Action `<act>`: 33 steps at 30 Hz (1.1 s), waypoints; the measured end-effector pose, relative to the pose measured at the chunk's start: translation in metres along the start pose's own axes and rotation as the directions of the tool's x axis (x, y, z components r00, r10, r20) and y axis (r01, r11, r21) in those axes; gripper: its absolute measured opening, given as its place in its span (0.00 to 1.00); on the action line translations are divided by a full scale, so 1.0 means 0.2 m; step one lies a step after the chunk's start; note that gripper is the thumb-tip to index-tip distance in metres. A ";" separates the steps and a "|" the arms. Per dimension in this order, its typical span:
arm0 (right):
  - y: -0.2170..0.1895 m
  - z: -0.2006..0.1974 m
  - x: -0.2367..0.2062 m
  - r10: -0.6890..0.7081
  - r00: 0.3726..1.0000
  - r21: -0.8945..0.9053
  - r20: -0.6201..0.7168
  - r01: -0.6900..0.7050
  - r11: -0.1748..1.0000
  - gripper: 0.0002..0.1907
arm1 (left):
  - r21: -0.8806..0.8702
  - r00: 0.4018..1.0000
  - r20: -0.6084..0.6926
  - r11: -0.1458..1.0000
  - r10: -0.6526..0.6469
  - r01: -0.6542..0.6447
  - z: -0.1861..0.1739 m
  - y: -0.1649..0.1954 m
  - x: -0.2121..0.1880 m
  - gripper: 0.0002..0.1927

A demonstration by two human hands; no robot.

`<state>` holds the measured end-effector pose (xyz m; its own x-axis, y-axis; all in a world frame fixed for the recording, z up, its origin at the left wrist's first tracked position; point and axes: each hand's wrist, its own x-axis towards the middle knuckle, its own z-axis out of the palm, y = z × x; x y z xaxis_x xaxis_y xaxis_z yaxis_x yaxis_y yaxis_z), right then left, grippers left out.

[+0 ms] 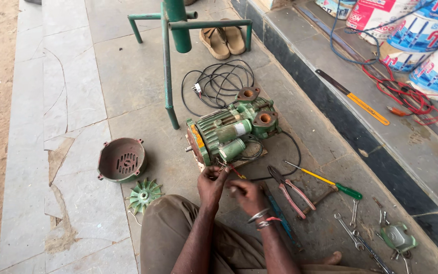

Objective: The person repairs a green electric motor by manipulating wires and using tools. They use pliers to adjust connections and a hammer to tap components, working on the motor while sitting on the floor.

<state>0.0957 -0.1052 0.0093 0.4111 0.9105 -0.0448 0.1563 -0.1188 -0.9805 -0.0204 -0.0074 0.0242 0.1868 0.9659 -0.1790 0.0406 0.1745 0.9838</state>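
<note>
Close to the green cast-metal pump motor (231, 133), both hands pinch its thin coloured wires (231, 171), the left hand (211, 183) gripping the ends and the right hand (247, 195) working them. Red-handled pliers (287, 190) lie just beside the right hand, within easy reach.

Bare forearms, no sleeves. Several thin metal bangles (257, 216) plus a red thread band (271, 220) round the right wrist. Left wrist (207, 209) unadorned. Brown trousers (164, 233) over the legs. Bare toes (332, 258) visible at the lower edge.

At 1 o'clock, 4 round white-blue buckets (422, 40) with pink-red labels crowd the ledge; at centre, an orange plate (197, 137) marks the green motor (224, 134).
</note>
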 end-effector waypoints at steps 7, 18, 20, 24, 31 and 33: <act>0.16 -0.43 -0.04 0.013 0.900 -0.312 -0.435 -0.164 0.936 0.12 | 0.095 0.953 -0.261 0.986 0.156 -0.135 -0.03 0.05 -0.02 0.10; 0.14 -0.23 -0.03 -0.077 0.877 -0.283 -0.475 -0.069 0.957 0.19 | -0.009 0.924 -0.315 0.973 0.217 -0.232 -0.15 0.22 0.31 0.35; 0.17 -0.30 -0.05 -0.237 0.768 -0.543 -0.594 -0.166 0.823 0.19 | -0.048 0.982 -0.101 0.985 0.159 -0.165 -0.15 0.32 0.41 0.49; 0.25 -0.53 -0.14 0.142 0.848 -0.571 -0.510 -0.458 0.682 0.12 | -0.062 0.982 0.181 0.997 0.053 -0.042 -0.20 0.36 0.51 0.59; 0.16 -0.38 -0.34 0.419 0.866 -0.801 -0.274 -0.446 0.398 0.22 | -0.086 0.977 0.206 0.996 0.051 -0.034 -0.23 0.17 0.69 0.57; 0.10 -0.32 -0.34 0.360 0.872 -0.798 -0.332 -0.463 0.385 0.21 | -0.088 0.978 0.175 0.991 0.113 -0.099 -0.21 0.14 0.74 0.55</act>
<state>0.1283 -0.1958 0.0048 0.7129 0.6193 -0.3289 0.5865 -0.7837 -0.2045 -0.0330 0.1491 0.0247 0.3588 0.9311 -0.0654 -0.0642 0.0945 0.9934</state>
